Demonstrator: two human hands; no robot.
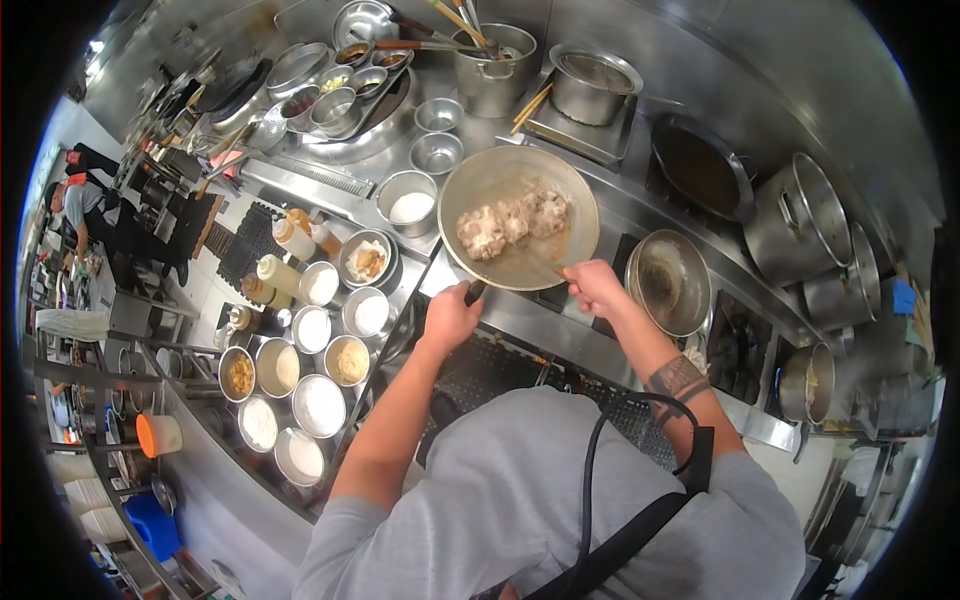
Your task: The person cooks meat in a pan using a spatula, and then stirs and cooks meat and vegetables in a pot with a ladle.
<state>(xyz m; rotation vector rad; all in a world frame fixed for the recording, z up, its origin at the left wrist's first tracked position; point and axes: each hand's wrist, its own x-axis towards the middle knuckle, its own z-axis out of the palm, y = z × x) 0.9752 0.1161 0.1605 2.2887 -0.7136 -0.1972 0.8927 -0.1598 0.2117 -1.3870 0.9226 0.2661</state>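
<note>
While the left hand [450, 318] grips the pan [495, 182] handle [475, 292], the right hand [597, 288] pinches something thin [560, 270] — a hard tug might spill food [512, 226] over the stove's front edge [555, 322].

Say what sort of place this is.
Likely a commercial kitchen: a wide pan of food, large steel pots, and squeeze bottles beside metal tubs of ingredients.

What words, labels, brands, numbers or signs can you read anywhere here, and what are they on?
None that I can read.
The pan and the big pot at the right: no lettering I can make out.
The squeeze bottles: any labels are too small and blurred to read.
The forearm tattoo: dark patterning, no legible letters.
The far shelves on the left: too small to read.
</note>
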